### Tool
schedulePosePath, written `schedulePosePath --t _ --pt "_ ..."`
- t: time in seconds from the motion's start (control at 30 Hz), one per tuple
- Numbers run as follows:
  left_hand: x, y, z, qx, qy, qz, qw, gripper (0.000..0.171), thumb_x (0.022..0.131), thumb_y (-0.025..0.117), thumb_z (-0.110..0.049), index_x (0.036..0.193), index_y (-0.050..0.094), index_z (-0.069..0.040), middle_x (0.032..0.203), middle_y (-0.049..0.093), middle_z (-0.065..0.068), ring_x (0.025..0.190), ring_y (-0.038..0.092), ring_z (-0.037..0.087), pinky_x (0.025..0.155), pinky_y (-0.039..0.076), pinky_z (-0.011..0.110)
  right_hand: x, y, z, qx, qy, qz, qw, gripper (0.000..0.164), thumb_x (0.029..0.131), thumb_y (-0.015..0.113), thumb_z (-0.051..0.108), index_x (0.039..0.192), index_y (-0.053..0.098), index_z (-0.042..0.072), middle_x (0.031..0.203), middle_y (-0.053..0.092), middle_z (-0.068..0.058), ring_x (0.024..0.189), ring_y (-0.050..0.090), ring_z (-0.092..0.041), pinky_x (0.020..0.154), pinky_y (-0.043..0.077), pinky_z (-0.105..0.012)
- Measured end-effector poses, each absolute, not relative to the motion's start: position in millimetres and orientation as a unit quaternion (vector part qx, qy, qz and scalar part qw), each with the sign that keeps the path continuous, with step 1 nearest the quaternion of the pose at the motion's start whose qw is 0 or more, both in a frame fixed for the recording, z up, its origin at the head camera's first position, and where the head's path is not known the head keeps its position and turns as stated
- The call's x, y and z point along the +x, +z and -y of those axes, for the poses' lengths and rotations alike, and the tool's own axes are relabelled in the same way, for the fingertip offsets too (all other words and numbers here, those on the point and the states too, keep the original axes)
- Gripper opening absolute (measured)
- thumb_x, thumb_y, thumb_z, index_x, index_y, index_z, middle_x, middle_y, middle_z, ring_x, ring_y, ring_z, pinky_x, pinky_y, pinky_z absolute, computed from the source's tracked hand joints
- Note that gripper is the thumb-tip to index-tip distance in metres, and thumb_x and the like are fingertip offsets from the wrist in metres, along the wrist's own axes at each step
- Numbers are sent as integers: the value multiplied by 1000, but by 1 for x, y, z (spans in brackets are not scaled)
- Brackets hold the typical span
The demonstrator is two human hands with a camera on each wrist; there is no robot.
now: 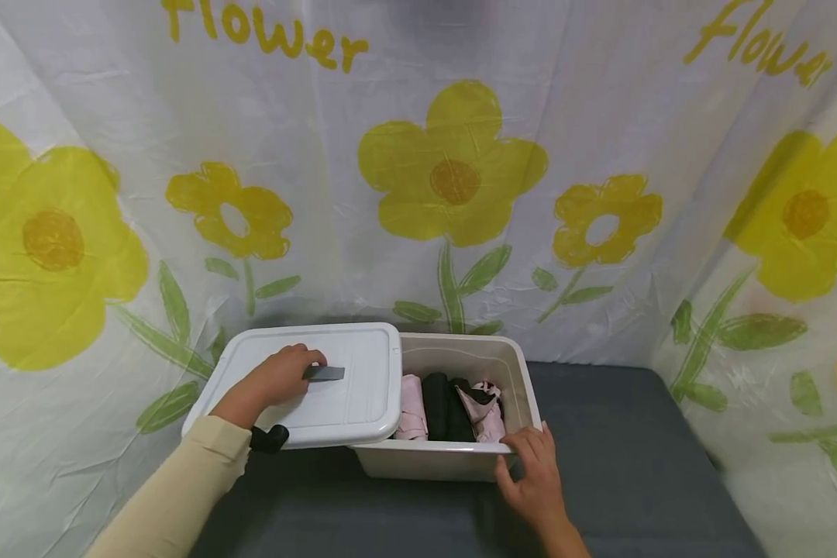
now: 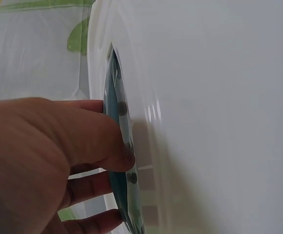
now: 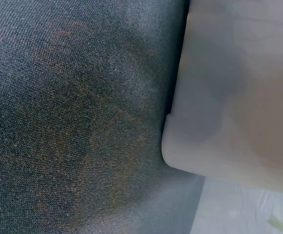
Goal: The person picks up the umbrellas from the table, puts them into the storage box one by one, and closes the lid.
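Observation:
A white plastic lid (image 1: pixel 265 418) covers the left part of a cream storage box (image 1: pixel 432 463). My left hand (image 1: pixel 282 376) pinches the grey handle (image 1: pixel 329 373) on top of the lid. In the left wrist view the thumb lies on one side of this thin handle (image 2: pixel 113 92) and the fingers on the other. At the box's front right corner, my right hand (image 1: pixel 535 477) grips the rim, fingers over the edge and thumb outside. Rolled cloth shows in the uncovered part: a pink roll (image 1: pixel 411 407), a black roll (image 1: pixel 438 407) and a pink-and-black bundle (image 1: pixel 487 415).
The box stands on a dark grey fabric surface (image 1: pixel 621 457), against a white curtain (image 1: pixel 335 232) printed with yellow flowers. Another stretch of curtain (image 1: pixel 774 349) closes off the right side. The right wrist view shows the box's lower corner (image 3: pixel 180 151) on the fabric.

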State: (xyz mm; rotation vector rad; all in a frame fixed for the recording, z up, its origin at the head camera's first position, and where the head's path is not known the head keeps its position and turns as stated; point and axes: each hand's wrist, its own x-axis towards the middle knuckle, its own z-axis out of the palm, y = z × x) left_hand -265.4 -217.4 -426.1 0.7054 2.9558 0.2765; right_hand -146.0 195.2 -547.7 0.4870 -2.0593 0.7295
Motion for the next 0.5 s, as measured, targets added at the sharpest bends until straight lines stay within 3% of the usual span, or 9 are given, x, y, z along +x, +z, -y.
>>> schedulePosePath --t 0.2,0.5 --pt "-264 -428 205 238 89 -966 45 38 80 64 1 116 65 -10 100 61 10 93 56 26 82 46 47 -145 -549 -195 193 293 826 442 19 75 57 19 87 67 7 87 61 -4 91 54 -26 113 22 -43" --pt "-268 -429 189 251 82 -964 42 37 80 64 0 116 65 -12 99 62 7 92 58 24 82 47 45 -146 -549 -194 197 295 822 446 18 76 57 18 87 66 7 86 61 -5 91 54 -27 111 24 -47"
